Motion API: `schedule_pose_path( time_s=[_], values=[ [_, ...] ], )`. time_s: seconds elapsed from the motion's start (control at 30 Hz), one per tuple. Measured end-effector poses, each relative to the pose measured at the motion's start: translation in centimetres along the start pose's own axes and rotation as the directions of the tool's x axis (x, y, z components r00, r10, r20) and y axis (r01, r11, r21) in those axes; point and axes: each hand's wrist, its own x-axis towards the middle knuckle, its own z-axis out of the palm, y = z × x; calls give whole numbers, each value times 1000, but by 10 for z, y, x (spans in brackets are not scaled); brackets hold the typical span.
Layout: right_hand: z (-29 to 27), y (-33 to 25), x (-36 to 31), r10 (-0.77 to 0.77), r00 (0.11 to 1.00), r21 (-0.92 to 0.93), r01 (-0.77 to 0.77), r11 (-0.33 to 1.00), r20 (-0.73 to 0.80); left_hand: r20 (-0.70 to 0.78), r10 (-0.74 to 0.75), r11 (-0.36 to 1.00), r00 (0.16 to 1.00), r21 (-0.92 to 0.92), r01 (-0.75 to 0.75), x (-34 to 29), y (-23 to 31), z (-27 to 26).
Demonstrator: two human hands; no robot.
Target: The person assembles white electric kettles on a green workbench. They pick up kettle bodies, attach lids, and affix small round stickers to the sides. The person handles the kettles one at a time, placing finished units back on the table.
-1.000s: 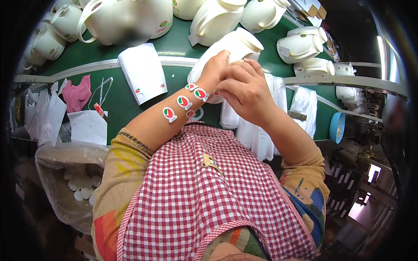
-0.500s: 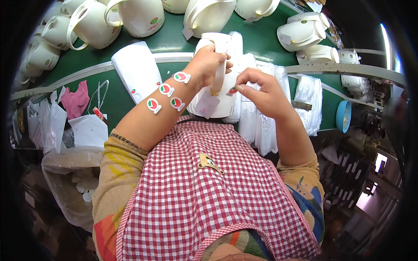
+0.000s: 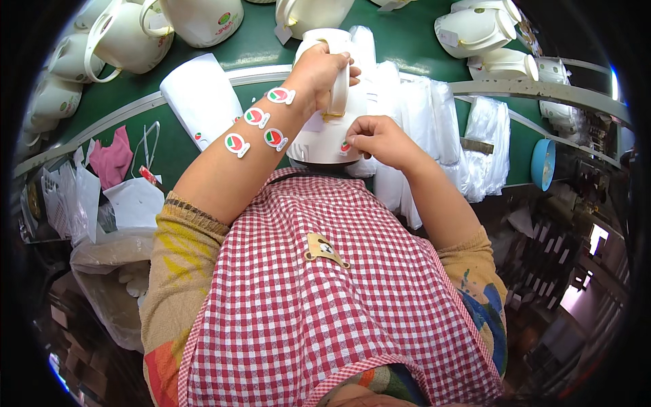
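Observation:
A cream-white jug (image 3: pixel 316 150) stands at the table edge just ahead of my apron. Its handle (image 3: pixel 338 100) is held in my left hand (image 3: pixel 324 73), the fingers curled round it. A paper tag hangs by the handle, partly hidden by my wrist. My right hand (image 3: pixel 381 140) is closed, its fingertips pinching or pressing a small red-and-green sticker (image 3: pixel 344 146) against the jug's lower right side. Several similar stickers (image 3: pixel 255 117) cling to my left forearm.
More cream-white jugs (image 3: pixel 203 20) line the far side of the green table (image 3: pixel 261 53). Clear plastic bags (image 3: pixel 424 122) lie right of the jug, with a blue bowl (image 3: pixel 543 164) farther right. A white sheet (image 3: pixel 201 95) and pink cloth (image 3: pixel 112 157) are on the left, above a lined bin (image 3: pixel 112 264).
My right hand has moved left to the jug, bringing the sticker from beside it onto its side. The left hand keeps its hold on the handle. The view has shifted slightly.

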Motion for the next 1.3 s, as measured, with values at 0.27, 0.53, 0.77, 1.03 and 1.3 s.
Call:
schedule_pose_path(
  time_s=[0.27, 0.53, 0.77, 1.03, 1.3],
  values=[
    [10, -14, 12, -229, 966, -487, 144, 861, -119, 6, 7, 1000, 1000, -6, -7, 3, -2, 5],
    [24, -26, 1, -422, 891, -793, 131, 594, -169, 38, -20, 1000, 999, 17, 19, 3, -1, 6],
    [28, -14, 2, -505, 806, -768, 100, 632, -310, 32, -19, 1000, 999, 1, 19, 8, -5, 2],
    [21, 27, 6, -713, 565, -799, 148, 583, -416, 96, -50, 986, 994, 161, 34, -4, 1, 2],
    [-39, -15, -46, -251, 845, 449, 475, 757, -472, 618, 206, 680, 758, 466, -565, -47, -1, 31]
  ],
)
